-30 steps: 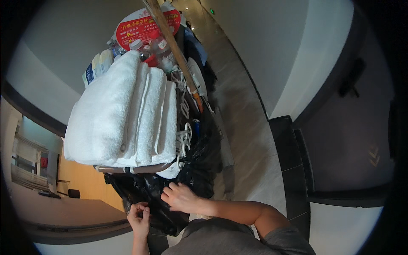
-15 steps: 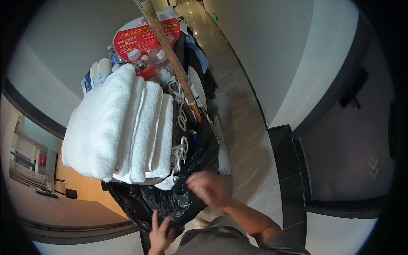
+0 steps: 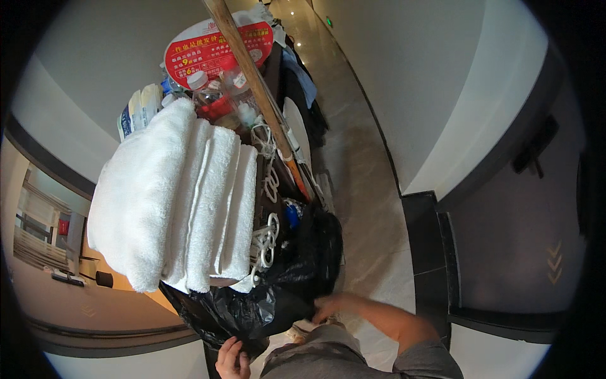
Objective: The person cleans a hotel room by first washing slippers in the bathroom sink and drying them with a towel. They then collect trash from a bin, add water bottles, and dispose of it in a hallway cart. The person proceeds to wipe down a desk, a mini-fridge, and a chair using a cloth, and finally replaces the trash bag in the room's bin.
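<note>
A black plastic bag (image 3: 252, 309) hangs at the near end of a loaded cart. My left hand (image 3: 232, 361) is at the bag's lower left edge, fingers curled in against the plastic. At the bag's lower right edge, my right hand (image 3: 325, 307) is closed on the plastic, slightly blurred, with its fingertips partly hidden. Just beyond the bag, folded white towels (image 3: 189, 202) stand packed side by side on the cart. White cords (image 3: 266, 243) dangle along the towels' right side, above the bag.
A wooden pole (image 3: 252, 79) leans across the cart past plastic bottles (image 3: 205, 91) and a red and white oval sign (image 3: 218, 50). To the right runs a shiny corridor floor (image 3: 372, 240), with a dark door (image 3: 511, 246) beyond. A doorway opens at left.
My right hand has moved down and a little right, to the bag's edge. The left hand's spread fingers have curled in. The bag now bulges farther to the right.
</note>
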The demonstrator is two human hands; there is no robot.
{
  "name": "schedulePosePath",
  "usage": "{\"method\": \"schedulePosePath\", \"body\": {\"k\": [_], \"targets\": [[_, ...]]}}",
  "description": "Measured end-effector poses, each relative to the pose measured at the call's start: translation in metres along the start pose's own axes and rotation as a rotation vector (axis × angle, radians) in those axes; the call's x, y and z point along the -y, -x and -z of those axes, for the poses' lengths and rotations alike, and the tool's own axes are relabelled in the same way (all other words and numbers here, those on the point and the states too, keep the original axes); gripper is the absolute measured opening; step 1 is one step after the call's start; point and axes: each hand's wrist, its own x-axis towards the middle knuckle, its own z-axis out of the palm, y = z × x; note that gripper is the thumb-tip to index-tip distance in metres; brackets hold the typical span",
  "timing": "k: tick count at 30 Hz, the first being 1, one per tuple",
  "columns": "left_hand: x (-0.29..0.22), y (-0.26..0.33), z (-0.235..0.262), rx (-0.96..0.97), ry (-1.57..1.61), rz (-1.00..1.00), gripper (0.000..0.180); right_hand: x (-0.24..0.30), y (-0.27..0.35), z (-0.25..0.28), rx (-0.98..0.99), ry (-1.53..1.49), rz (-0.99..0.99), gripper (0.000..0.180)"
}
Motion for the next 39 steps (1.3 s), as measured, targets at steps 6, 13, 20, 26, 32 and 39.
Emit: {"method": "schedulePosePath", "body": {"k": [6, 13, 20, 26, 32, 39], "targets": [[-0.091, -0.119, -0.061, 0.527, 0.003, -0.441, 0.057, 0.045, 0.005, -0.073, 0.239, -0.442, 0.49, 0.059], [-0.049, -0.106, -0.132, 0.716, -0.497, -0.203, 0.052, 0.097, 0.091, 0.012, -0.1, 0.152, 0.38, 0.029], [-0.031, -0.094, -0.055, 0.756, -0.301, -0.667, 0.014, 0.048, 0.029, 0.1, -1.088, -0.062, 0.539, 0.024], [-0.04, -0.096, -0.021, 0.851, -0.344, -0.626, 0.011, 0.048, 0.012, 0.103, -1.203, 0.327, 0.387, 0.024], [-0.105, -0.142, -0.01, 0.309, 0.233, -0.198, 0.064, 0.117, 0.115, 0.079, -1.298, -0.324, 0.391, 0.03], [-0.087, -0.129, -0.043, 0.465, 0.792, 0.088, 0.023, 0.166, 0.149, 0.13, -0.878, -0.27, 0.767, 0.029]]}}
